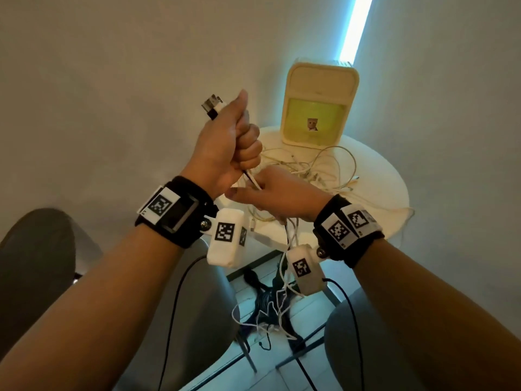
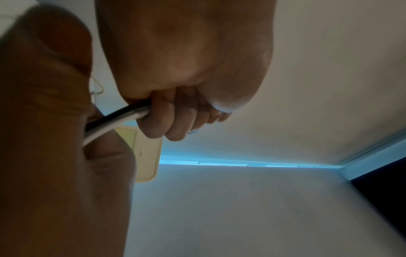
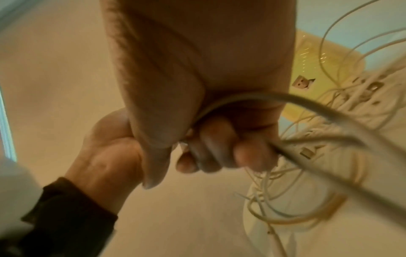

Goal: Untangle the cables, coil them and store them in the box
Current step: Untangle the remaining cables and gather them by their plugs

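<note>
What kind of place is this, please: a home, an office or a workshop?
Probably a home or small office corner, though I cannot be sure: a small round white table against plain walls, a grey chair beside it, and a tiled floor below.

No legible words, brand names or numbers appear in any view. Black-and-white square code markers (image 1: 160,206) sit on the wristbands and white wrist camera housings; on the front of the yellow box (image 1: 318,107), a small picture sticker (image 1: 312,124) carries no readable text.
</note>
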